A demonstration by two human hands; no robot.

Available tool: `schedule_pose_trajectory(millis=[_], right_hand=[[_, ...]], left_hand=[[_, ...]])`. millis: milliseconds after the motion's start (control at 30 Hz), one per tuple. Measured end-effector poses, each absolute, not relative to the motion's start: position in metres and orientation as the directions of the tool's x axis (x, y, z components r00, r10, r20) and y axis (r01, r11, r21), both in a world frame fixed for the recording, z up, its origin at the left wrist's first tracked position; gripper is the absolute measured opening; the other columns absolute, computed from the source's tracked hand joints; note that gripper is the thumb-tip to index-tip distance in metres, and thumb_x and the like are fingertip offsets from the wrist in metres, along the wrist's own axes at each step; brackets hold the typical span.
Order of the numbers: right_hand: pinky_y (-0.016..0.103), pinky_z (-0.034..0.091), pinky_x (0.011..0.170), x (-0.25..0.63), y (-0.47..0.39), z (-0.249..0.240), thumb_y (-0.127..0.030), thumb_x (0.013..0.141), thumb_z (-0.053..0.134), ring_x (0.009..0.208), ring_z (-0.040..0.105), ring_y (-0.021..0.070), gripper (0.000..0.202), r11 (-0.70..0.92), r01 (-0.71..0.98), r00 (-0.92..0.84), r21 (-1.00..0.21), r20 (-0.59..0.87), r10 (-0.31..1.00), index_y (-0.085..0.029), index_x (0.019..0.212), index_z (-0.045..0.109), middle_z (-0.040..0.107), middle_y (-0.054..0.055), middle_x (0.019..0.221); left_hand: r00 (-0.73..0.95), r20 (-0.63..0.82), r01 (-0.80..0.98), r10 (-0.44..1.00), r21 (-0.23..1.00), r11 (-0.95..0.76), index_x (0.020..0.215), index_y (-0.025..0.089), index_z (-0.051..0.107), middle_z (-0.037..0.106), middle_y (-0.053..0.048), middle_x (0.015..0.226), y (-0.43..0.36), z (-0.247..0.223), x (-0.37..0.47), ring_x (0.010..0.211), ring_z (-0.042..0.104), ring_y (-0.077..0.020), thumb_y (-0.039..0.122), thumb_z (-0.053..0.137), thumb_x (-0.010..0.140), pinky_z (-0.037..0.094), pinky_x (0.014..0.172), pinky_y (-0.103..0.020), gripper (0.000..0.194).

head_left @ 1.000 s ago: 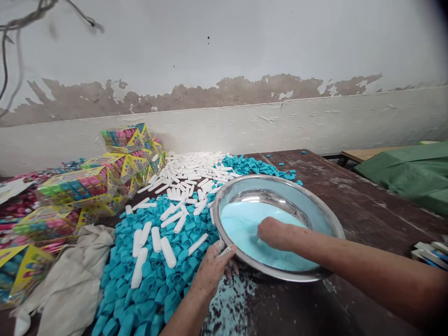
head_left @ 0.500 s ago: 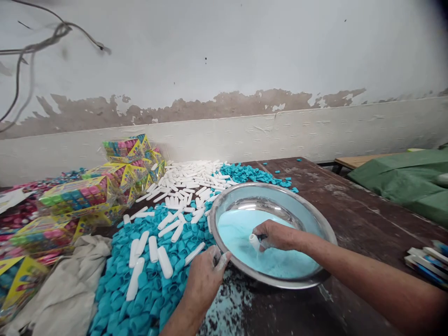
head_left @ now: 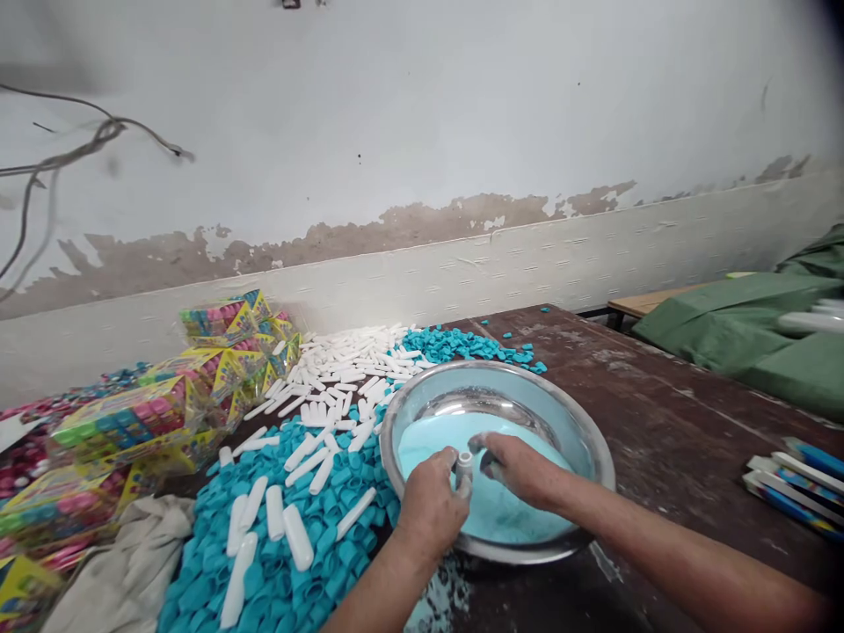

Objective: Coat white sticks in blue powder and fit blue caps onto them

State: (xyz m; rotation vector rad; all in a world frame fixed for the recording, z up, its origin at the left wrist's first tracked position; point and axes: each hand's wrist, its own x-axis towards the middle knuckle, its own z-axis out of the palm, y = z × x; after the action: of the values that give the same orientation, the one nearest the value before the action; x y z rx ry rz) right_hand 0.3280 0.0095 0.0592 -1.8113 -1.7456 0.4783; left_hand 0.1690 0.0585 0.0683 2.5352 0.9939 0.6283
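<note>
A metal basin (head_left: 597, 437) holds light blue powder (head_left: 505, 519). Over its near left part, my left hand (head_left: 435, 501) grips a small white tube (head_left: 465, 459) upright between thumb and fingers, its open end up. My right hand (head_left: 518, 468) is just right of the tube, above the powder, fingers curved and apart, with nothing seen in them. Left of the basin lies a heap of teal caps (head_left: 330, 563), with white tubes (head_left: 298, 536) scattered on top.
More white tubes (head_left: 343, 356) and teal caps (head_left: 454, 343) lie behind. Packed colourful boxes (head_left: 132, 418) and a grey cloth (head_left: 125, 563) are at the left. Printed strips (head_left: 795, 488) rest on the dark table (head_left: 659, 422) at right, near a green cover (head_left: 738, 334).
My left hand has left the basin's rim, moved over the powder and taken hold of the white tube. My right hand has let go of it and opened. The view has shifted slightly.
</note>
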Motion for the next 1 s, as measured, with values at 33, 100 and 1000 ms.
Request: schedule_pose_trajectory(millis=[33,100,1000], right_hand=[[0.033,0.042,0.080,0.328,0.008,0.058,-0.005,0.063,0.041,0.087,0.057,0.0192,0.048,0.005,0.799,0.118,-0.601,0.166,0.979,-0.012,0.108,0.055,0.064,0.010,0.095],[0.037,0.038,0.089,0.327,0.004,0.057,-0.003,0.060,0.039,0.103,0.052,0.0205,0.063,0.083,0.814,0.026,-0.574,0.178,0.984,-0.013,0.122,0.046,0.058,0.012,0.113],[0.025,0.039,0.065,0.178,0.001,0.018,-0.011,0.084,0.037,0.073,0.057,0.0162,0.024,0.139,0.885,-0.135,-0.444,0.040,0.990,-0.014,0.085,0.061,0.059,0.009,0.083]], left_hand=[[0.661,0.283,0.578,0.695,0.400,-0.712,0.078,0.017,0.056,0.063,-0.007,0.076,0.058,0.070,0.168,0.069,0.056,-0.0185,0.027,0.037,0.084,0.033,0.059,-0.026,0.023],[0.686,0.266,0.616,0.677,0.282,-0.735,0.082,0.017,0.057,0.064,-0.008,0.081,0.057,0.072,0.167,0.076,0.058,-0.0213,0.022,0.039,0.082,0.035,0.065,-0.029,0.018],[0.391,-0.189,-0.049,0.901,0.973,0.226,0.090,0.016,0.048,0.056,-0.003,0.075,0.037,0.031,-0.023,0.069,0.058,-0.0172,0.040,0.053,0.077,0.048,0.053,-0.026,0.028]])
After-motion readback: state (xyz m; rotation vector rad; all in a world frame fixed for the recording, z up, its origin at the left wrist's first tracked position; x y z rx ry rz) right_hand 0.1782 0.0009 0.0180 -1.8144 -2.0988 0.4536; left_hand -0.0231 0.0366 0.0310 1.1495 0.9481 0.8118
